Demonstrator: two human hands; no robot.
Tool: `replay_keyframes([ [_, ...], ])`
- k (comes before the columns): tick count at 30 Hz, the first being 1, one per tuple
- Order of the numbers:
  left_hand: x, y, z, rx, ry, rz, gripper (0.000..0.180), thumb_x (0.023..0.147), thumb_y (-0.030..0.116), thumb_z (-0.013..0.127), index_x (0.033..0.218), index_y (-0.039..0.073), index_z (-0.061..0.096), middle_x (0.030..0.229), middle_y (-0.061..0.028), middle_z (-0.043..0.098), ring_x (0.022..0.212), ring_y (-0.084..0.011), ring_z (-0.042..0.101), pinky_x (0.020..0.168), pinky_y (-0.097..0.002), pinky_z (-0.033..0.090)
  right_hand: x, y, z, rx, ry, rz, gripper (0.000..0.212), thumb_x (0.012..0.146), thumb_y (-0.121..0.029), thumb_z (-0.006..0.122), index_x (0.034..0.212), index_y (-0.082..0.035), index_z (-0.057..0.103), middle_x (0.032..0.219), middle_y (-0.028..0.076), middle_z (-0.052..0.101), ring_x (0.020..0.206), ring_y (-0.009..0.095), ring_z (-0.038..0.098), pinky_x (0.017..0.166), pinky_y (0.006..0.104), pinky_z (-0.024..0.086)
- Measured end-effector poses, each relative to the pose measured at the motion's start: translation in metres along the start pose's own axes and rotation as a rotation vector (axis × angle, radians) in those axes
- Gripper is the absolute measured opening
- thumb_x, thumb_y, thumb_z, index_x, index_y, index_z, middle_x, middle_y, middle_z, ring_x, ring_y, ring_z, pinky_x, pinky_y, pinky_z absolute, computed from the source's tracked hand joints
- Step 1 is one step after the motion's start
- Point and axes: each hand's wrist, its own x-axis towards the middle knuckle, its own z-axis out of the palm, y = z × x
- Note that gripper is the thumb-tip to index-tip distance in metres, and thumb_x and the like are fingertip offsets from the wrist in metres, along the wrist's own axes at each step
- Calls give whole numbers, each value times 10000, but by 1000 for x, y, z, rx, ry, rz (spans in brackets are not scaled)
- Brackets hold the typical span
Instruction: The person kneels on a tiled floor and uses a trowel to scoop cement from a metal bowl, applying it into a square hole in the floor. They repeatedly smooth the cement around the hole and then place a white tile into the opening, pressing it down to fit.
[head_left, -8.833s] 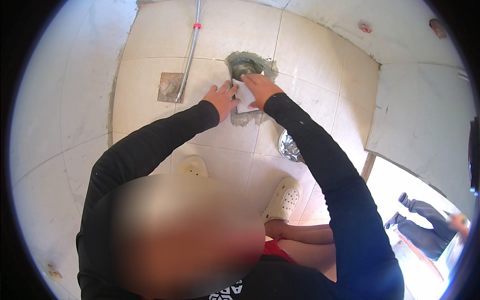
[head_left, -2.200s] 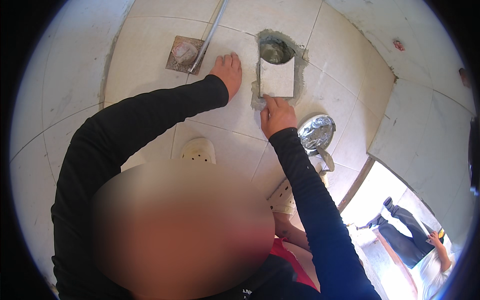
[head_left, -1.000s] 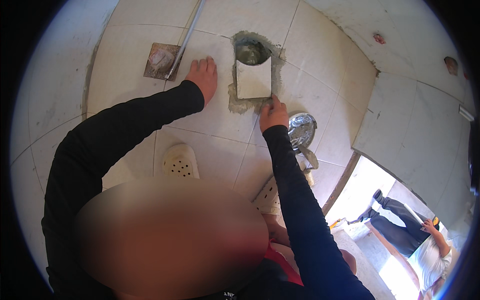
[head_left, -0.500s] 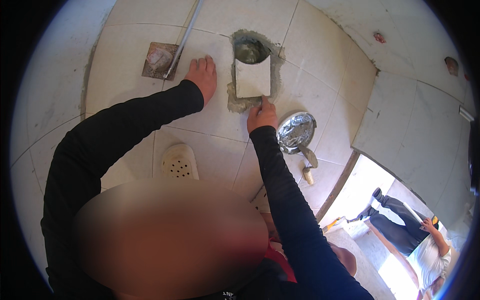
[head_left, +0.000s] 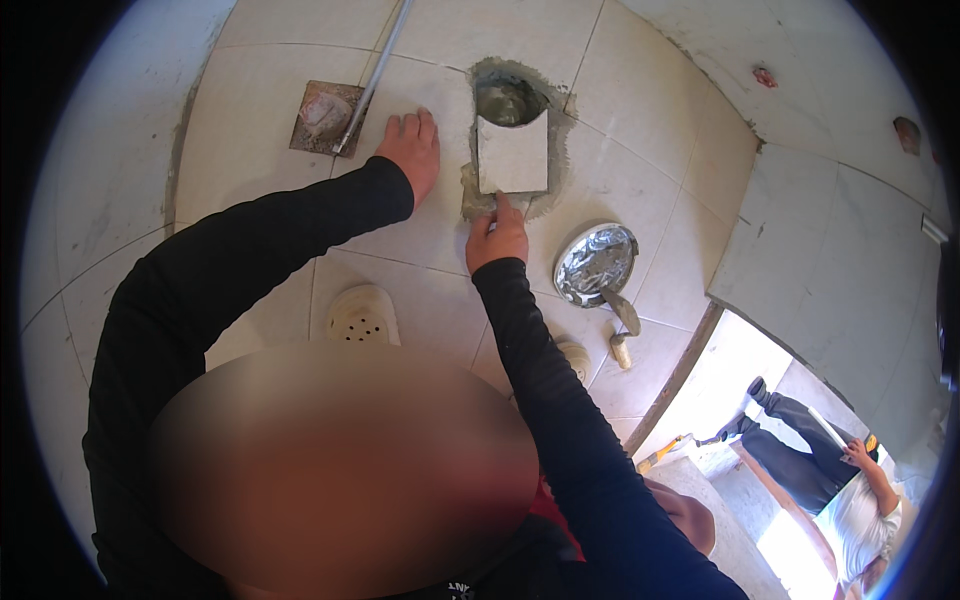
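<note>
A cut piece of pale tile (head_left: 512,160) lies in a mortared gap in the floor, its curved far edge against a round hole (head_left: 508,100) with grey mortar around it. My right hand (head_left: 498,238) is at the near edge of this piece, the index fingertip touching it and the other fingers curled in. Nothing shows in that hand's grip. My left hand (head_left: 411,157) rests flat on the floor tile to the left, fingers spread and holding nothing.
A round pan (head_left: 596,264) smeared with mortar stands to the right, a trowel (head_left: 622,312) leaning on its rim. At the left, a metal rod (head_left: 375,75) lies over a brown square plate (head_left: 302,128). A person (head_left: 815,460) is beyond the doorway at lower right.
My right hand has shifted left along the tile piece's near edge. My left hand has stayed flat on the floor. More of the shoe beside my right forearm shows.
</note>
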Motion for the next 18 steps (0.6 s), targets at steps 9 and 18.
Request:
replay_keyframes([
  [9, 4, -1, -6, -68, -190, -18, 1134, 599, 348, 955, 1462, -136, 401, 1510, -298, 396, 1375, -397, 422, 1153, -544, 342, 14, -18, -4, 670, -233, 302, 436, 965, -160, 544, 1356, 9, 639, 848, 200, 683, 766, 266, 660, 789, 389, 549],
  [18, -1, -3, -3, -26, -40, 11, 558, 920, 163, 581, 1385, -140, 525, 1454, -313, 478, 1282, -396, 496, 1112, -555, 359, 64, -49, -16, -131, -316, -96, 618, 991, -252, 481, 1566, -48, 381, 1139, 262, 652, 1031, 420, 674, 904, 484, 541],
])
